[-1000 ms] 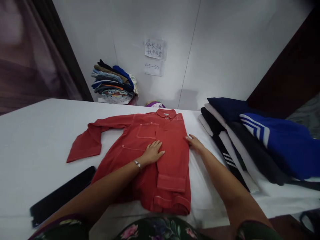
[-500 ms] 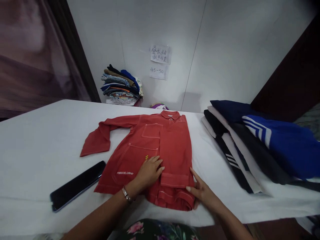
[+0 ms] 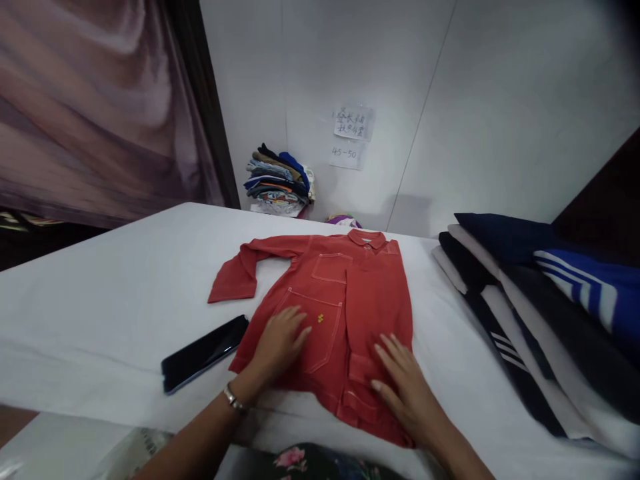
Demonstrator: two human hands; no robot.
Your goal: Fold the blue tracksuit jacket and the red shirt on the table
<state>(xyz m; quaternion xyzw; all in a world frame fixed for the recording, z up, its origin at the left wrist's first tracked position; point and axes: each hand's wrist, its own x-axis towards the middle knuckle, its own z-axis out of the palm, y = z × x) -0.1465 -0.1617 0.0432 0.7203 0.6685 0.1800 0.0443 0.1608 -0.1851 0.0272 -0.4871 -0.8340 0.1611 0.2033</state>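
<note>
A red long-sleeved shirt (image 3: 345, 307) is laid front-up on the white table (image 3: 100, 313), its collar toward the wall. The sleeve on the viewer's right is already folded in over the body, while the other sleeve is stretched out toward the dark phone (image 3: 205, 352) lying just beside the hem. The left hand (image 3: 280, 341) is rested flat on the lower front, over the large pocket, with its fingers loosely spread and nothing pinched. The right hand (image 3: 405, 383) is pressed flat on the folded cuff near the hem, fingers slightly apart, with nothing gripped.

The step in hand appears to be smoothing the folded side. It is best done with both palms kept flat and the cloth stroked outward, so that the fold line is kept straight and no creases are trapped beneath the sleeve. A row of folded dark and blue garments (image 3: 540, 293) is laid to the right, and a stack of folded clothes (image 3: 277, 183) is seen against the wall.
</note>
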